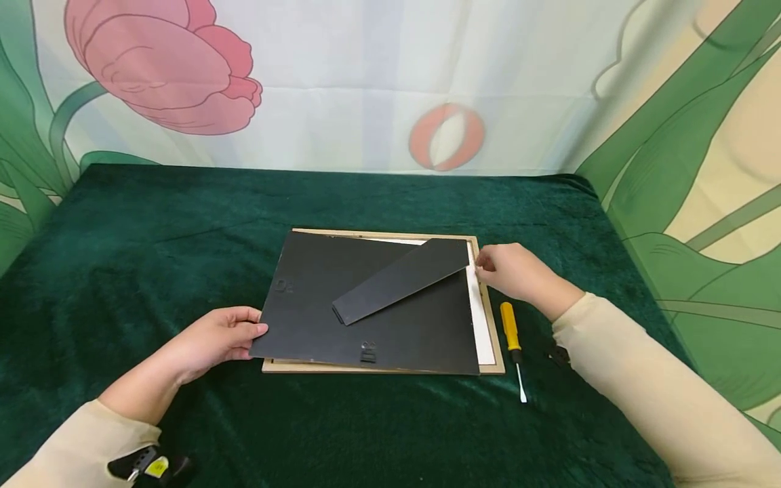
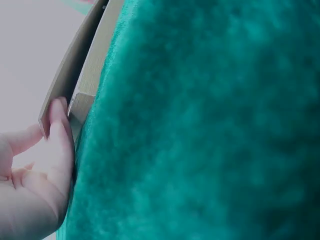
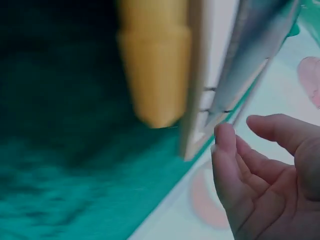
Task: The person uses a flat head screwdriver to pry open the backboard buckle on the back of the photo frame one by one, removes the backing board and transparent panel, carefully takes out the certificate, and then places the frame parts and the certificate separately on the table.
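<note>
A black backing board (image 1: pixel 317 332) lies askew over a light wooden picture frame (image 1: pixel 497 352), its lower-left corner jutting past the frame. My left hand (image 1: pixel 213 339) pinches that corner between thumb and fingers; in the left wrist view the board (image 2: pixel 65 75) is lifted a little off the frame. A black easel leg (image 1: pixel 403 281) slants across the board. Beside the frame's upper right side is my right hand (image 1: pixel 512 271), fingers bent. The right wrist view shows thumb and fingertips apart with nothing between them. White backing (image 1: pixel 482 325) shows along the frame's right side.
A screwdriver with a yellow handle (image 1: pixel 509 325) lies just right of the frame, its tip toward me. Dark green velvet cloth (image 1: pixel 366 427) covers the table. A printed curtain (image 1: pixel 342 81) hangs behind the table's far edge.
</note>
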### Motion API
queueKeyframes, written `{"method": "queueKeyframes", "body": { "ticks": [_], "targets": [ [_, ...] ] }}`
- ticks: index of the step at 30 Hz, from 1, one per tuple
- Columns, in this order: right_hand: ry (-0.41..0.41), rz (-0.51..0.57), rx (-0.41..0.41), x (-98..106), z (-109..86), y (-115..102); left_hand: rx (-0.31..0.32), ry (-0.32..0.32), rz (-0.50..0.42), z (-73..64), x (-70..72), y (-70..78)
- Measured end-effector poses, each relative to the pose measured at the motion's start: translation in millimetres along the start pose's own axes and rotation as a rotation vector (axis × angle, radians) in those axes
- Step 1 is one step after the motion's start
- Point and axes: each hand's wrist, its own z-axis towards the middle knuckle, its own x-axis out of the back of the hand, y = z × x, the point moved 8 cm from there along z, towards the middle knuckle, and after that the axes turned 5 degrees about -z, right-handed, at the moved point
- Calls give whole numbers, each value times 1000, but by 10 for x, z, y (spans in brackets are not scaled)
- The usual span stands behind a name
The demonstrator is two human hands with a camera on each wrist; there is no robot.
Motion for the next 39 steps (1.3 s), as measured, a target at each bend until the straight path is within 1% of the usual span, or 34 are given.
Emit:
{"method": "queueKeyframes", "body": {
  "ticks": [1,3,5,8,11,13,18,23,27,32,39],
  "targets": [
    [-27,18,-30,-42,-20,81,-3,-10,-26,-2,-2,2],
    [-78,61,-54,-127,-50,185,-7,-33,-81,-5,-9,7],
    [-111,109,-68,-198,-66,243,-12,-64,-135,-5,-22,14],
    [-124,149,-66,-257,-72,261,-12,-98,-212,0,-32,11],
    [-128,157,-61,-291,-66,256,-8,-107,-259,3,-16,-12],
    [-134,164,-56,-306,-60,246,-4,-101,-273,-6,4,-33],
    [-126,205,-64,-310,-39,247,-29,-84,-290,-56,53,-56],
    [-120,226,-82,-307,-21,267,-54,-86,-322,-115,86,-55],
    [-120,252,-92,-329,8,273,-76,-82,-335,-193,125,-64],
    [-128,283,-93,-385,64,266,-93,-67,-344,-323,195,-100],
    [-116,261,-73,-383,109,241,-127,-104,-416,-462,277,-160]
  ]
}}
